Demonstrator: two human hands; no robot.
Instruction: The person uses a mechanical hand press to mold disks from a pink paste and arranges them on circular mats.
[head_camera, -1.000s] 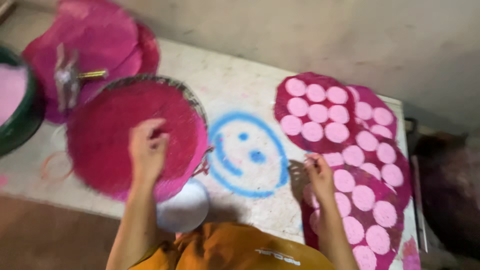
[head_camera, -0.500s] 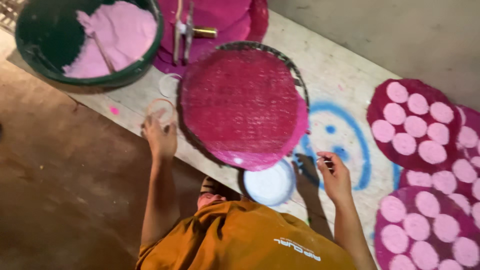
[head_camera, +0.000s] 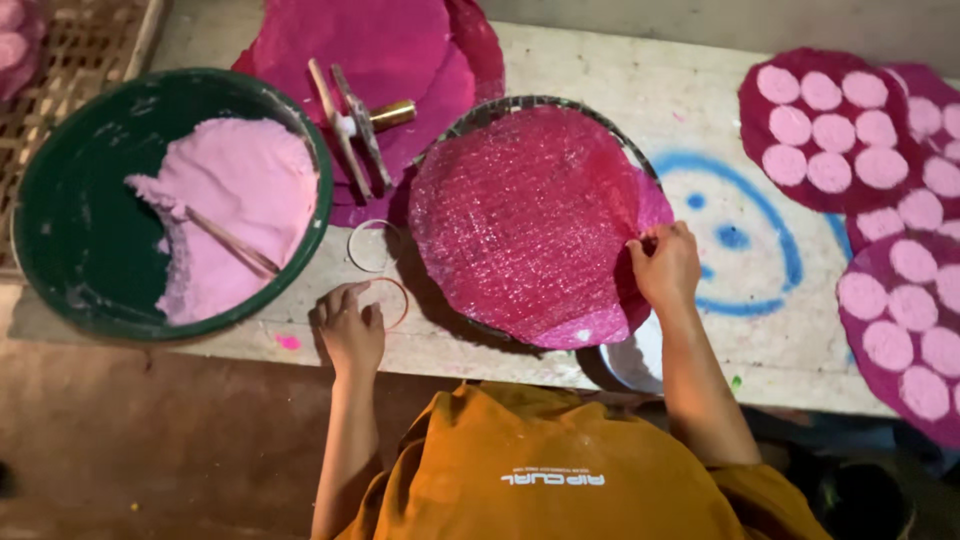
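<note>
On the bench, my right hand pinched the magenta sheet's edge; my left hand rested open beside a ring. I judged slow, even peeling best.

1. The round tray shows only a strip of rim; the magenta sheet hides the rest.
2. The white dish near the sheet's lower right edge is partly hidden under the sheet and the right arm.
3. The right hand pinches the sheet's edge; its fingertips are too small to tell apart.
4. The dotted sheets, right of the magenta sheet, run off the picture's right edge.
5. The stick in the green basin is partly sunk in pink paste.
6. The woven mat is cut off at the top left corner.
</note>
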